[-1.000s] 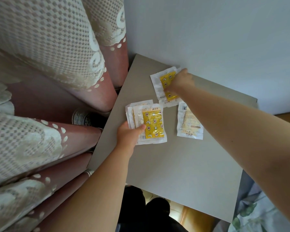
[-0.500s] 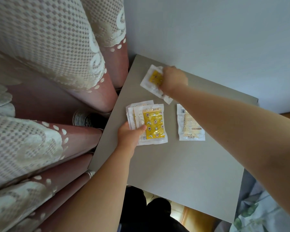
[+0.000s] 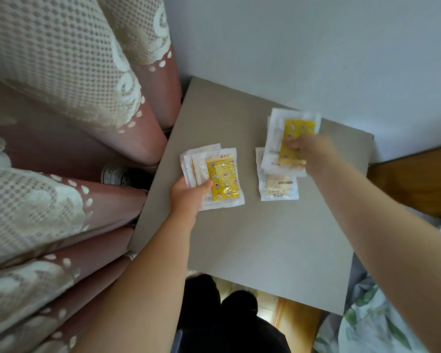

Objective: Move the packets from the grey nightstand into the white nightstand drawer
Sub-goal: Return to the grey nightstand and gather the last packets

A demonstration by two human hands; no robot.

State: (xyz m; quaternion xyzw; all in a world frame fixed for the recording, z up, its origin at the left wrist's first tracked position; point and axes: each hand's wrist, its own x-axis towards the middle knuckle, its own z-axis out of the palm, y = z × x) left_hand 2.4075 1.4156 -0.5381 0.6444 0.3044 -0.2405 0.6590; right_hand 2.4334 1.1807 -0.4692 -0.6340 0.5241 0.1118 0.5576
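Note:
My left hand (image 3: pixel 186 196) grips a stack of several white packets (image 3: pixel 220 178) with a yellow patterned one on top, held just over the grey nightstand top (image 3: pixel 252 245). My right hand (image 3: pixel 308 151) pinches another yellow-and-white packet (image 3: pixel 290 138) and holds it above a last packet (image 3: pixel 278 189), which lies flat with its pale printed back up, partly covered by the held one. The white nightstand drawer is out of view.
Pink curtains with cream lace (image 3: pixel 61 123) hang close along the left edge of the nightstand. A pale wall (image 3: pixel 303 47) stands behind it. Wooden floor (image 3: pixel 418 179) shows at right, floral bedding (image 3: pixel 372 324) at bottom right, and my dark-clothed legs (image 3: pixel 234 319) below the front edge.
My right hand picked the far packet off the nightstand top and carried it right and toward me, over the lying packet. My left hand kept its stack nearly still.

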